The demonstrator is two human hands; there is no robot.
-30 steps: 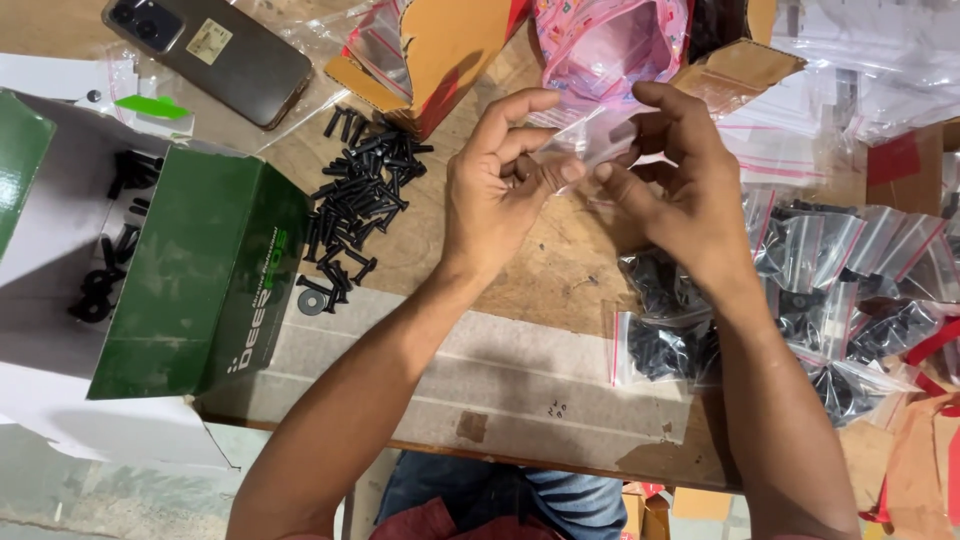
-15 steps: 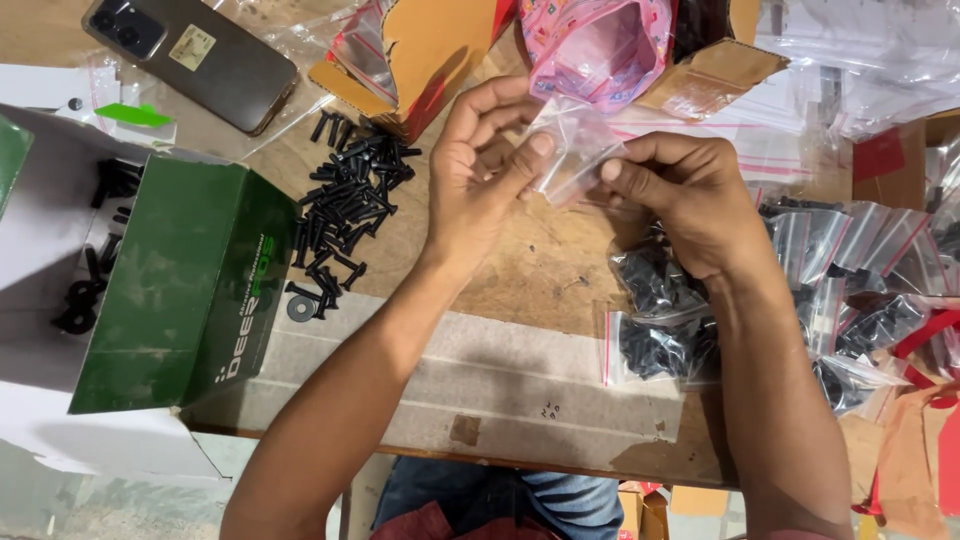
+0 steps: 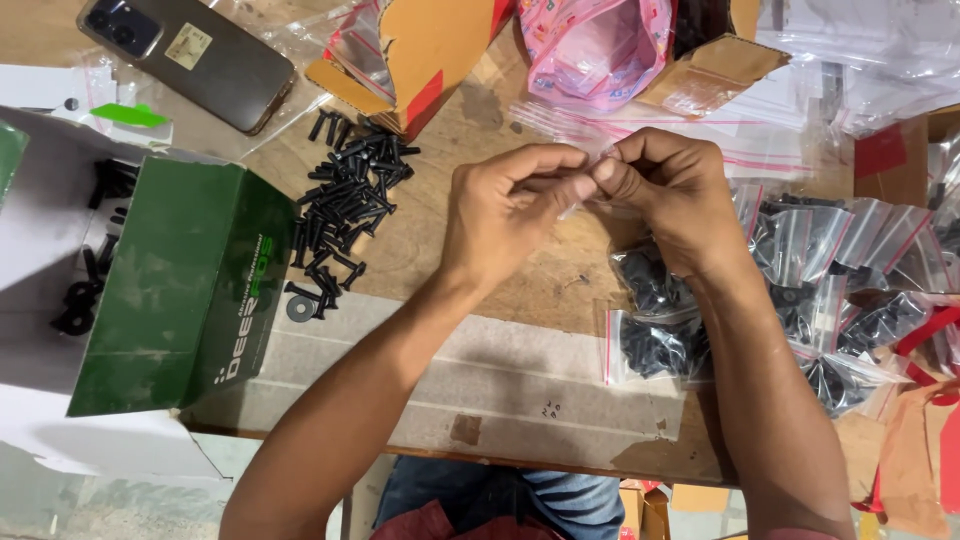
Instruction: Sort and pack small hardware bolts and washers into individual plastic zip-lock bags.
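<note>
My left hand (image 3: 505,215) and my right hand (image 3: 668,195) meet over the middle of the wooden table (image 3: 450,240). Together they pinch a small clear plastic zip bag (image 3: 580,200) between thumbs and fingertips; most of the bag is hidden by the fingers. A loose heap of black screws (image 3: 345,200) lies just left of my left hand. Under and right of my right wrist sit several small clear bags filled with black screws (image 3: 800,270).
A green and white cardboard box (image 3: 170,290) with black parts inside stands at the left. A dark phone (image 3: 190,50) lies at the top left. Open brown cartons (image 3: 430,50), a pink plastic bag (image 3: 600,45) and empty clear bags (image 3: 850,70) crowd the back.
Both hands have come lower and nearer me, and closed tighter together on the small bag; the fingers of my left hand have curled in.
</note>
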